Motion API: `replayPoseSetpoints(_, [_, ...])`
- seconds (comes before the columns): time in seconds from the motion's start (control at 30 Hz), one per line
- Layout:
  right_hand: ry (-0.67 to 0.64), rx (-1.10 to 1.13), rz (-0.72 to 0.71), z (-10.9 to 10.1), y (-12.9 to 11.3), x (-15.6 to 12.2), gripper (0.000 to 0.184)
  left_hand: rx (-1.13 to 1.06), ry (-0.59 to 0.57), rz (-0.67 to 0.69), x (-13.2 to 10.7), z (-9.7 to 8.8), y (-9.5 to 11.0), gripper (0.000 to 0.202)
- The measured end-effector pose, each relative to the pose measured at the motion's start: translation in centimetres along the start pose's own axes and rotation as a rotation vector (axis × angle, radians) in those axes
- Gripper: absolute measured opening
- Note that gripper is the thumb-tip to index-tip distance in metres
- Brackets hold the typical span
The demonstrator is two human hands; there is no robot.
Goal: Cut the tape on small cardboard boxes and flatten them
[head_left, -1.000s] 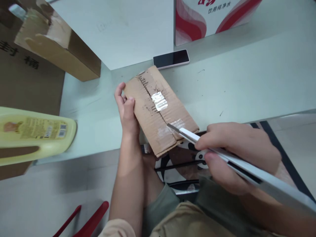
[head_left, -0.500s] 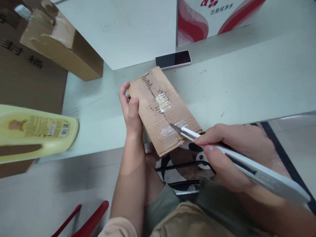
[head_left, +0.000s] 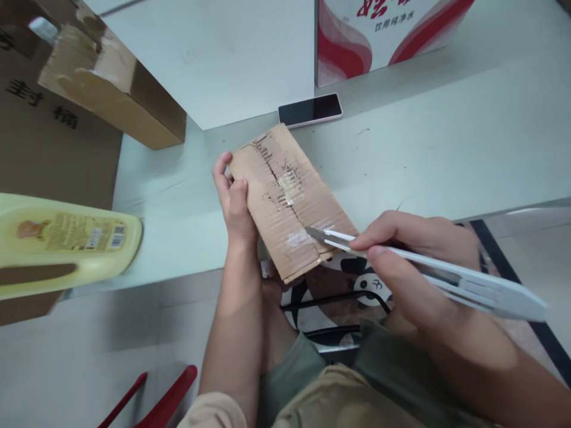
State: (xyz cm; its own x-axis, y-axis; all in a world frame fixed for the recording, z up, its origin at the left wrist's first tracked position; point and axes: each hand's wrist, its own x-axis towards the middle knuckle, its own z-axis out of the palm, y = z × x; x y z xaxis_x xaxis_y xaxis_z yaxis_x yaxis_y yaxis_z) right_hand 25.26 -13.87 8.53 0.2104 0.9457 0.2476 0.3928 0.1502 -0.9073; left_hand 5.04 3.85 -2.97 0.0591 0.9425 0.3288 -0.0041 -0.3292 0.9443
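Observation:
A small worn cardboard box with torn tape along its middle seam lies at the near edge of the pale table, partly overhanging it. My left hand grips the box's left side, fingers curled round its edge. My right hand is closed on a white utility knife. The knife's blade tip rests on the taped seam near the box's near end.
A dark phone lies just behind the box. A red and white carton stands at the back. Brown cardboard boxes sit at the left, and a yellow jug lies on its side there. Red chair legs show below.
The knife has tilted flatter, its handle swinging up to the right, and the blade tip stays on the near part of the seam. The left hand keeps its hold on the box.

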Motion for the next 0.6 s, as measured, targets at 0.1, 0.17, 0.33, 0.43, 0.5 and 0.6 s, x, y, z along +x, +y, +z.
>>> replayPoseSetpoints(0.1, [-0.069, 0.001, -0.010, 0.3, 0.0, 0.5, 0.015, -0.010, 0.010, 0.009, 0.2, 0.0, -0.2, 0.069])
replayPoseSetpoints(0.17, [-0.127, 0.001, 0.007, 0.3, 0.0, 0.8, 0.015, -0.021, 0.023, 0.016, 0.3, 0.1, -0.1, 0.069])
replayPoseSetpoints(0.33, [-0.070, 0.000, 0.033, -0.7, 0.0, 0.5, 0.018, -0.062, 0.061, -0.021, 0.0, 1.0, 0.8, 0.067])
replayPoseSetpoints(0.43, [-0.044, -0.018, 0.026, -0.9, -0.1, 0.3, 0.019, -0.054, 0.080, -0.047, -0.2, 1.4, 1.2, 0.070])
replayPoseSetpoints(0.5, [-0.092, -0.007, -0.005, -0.7, 0.0, 0.6, 0.017, -0.057, 0.080, -0.052, -0.3, 1.5, 1.3, 0.072])
replayPoseSetpoints(0.6, [-0.195, 0.005, -0.035, -0.3, 0.2, 1.0, 0.015, -0.061, 0.074, -0.055, -0.1, 1.4, 1.2, 0.074])
